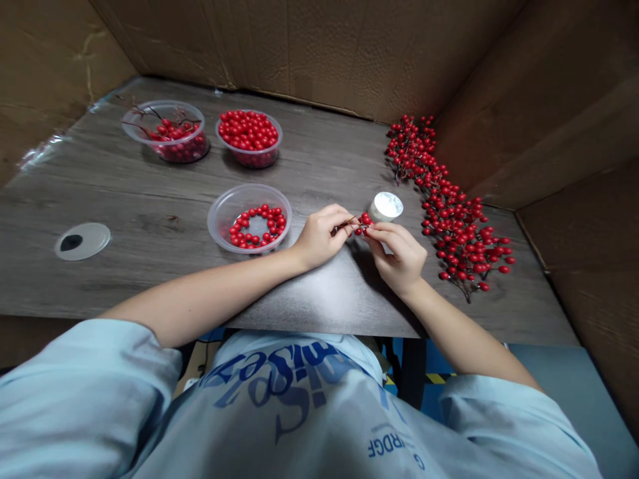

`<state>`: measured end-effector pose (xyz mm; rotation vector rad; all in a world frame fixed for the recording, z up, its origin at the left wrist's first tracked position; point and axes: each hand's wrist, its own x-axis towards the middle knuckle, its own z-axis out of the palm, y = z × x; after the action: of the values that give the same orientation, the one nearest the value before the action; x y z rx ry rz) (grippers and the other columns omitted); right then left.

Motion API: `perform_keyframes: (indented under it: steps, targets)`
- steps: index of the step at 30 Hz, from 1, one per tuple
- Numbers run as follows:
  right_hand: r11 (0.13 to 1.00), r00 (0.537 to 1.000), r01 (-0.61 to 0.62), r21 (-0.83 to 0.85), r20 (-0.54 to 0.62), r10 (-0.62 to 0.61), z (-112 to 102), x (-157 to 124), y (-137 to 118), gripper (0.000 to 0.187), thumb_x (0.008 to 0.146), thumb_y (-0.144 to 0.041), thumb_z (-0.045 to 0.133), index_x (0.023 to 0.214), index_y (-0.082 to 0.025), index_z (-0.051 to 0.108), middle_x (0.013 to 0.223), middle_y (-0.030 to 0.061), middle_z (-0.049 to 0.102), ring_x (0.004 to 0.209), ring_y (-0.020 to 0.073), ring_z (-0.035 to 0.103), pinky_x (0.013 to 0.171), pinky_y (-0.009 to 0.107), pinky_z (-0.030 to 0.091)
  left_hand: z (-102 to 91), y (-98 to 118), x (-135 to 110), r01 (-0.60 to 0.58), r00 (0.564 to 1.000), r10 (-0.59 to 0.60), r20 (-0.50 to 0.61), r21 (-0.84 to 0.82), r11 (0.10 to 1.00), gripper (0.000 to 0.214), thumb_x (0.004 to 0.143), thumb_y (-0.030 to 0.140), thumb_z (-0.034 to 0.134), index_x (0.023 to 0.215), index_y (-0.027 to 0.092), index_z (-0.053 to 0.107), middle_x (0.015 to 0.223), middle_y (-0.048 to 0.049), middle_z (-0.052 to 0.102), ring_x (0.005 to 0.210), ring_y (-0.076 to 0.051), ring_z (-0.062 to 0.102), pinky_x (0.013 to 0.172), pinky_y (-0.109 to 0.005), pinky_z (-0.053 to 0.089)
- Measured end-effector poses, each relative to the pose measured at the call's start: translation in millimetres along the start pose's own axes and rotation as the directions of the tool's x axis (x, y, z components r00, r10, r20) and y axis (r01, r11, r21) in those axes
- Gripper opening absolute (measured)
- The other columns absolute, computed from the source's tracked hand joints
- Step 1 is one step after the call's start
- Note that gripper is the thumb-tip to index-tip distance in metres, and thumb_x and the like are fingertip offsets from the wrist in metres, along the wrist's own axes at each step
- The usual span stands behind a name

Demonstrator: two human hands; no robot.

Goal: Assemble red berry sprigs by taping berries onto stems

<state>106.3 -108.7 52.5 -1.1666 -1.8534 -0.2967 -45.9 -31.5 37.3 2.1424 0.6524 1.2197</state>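
Observation:
My left hand (pixel 322 236) and my right hand (pixel 397 256) meet above the wooden-look tabletop (pixel 150 213), both pinching a small red berry sprig (pixel 365 223) on a thin dark stem. Just beyond my right fingers stands a small white-topped jar (pixel 386 206), close to but apparently not touching them. Left of my left hand, a clear plastic bowl (pixel 249 219) holds red berries arranged in a ring. Its rim lies close to my left wrist.
Two more clear bowls stand at the back: one of stemmed berries (pixel 166 131), one of loose berries (pixel 248 138). A long berry branch (pixel 449 206) lies to the right. Cardboard walls (pixel 309 46) surround the table. A round desk grommet (pixel 82 241) sits at left.

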Motion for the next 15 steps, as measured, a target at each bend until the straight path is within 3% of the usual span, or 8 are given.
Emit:
perform_keyframes:
  steps: [15]
  targets:
    - [1.000,1.000,0.015,0.005,-0.011,-0.015,-0.9,2.3,-0.4,0.012,0.080,-0.013,0.059,0.083,-0.022,0.065,0.084,0.0050,0.069,0.074,0.0167,0.064,0.066,0.033,0.053,0.3,0.8,-0.5,0.001,1.000,0.000,0.016,-0.038,0.999,0.013,0.080,0.017,0.054,0.077,0.013,0.065,0.078,-0.0051,0.065,0.071,-0.010,0.058,0.063,-0.021,0.045]
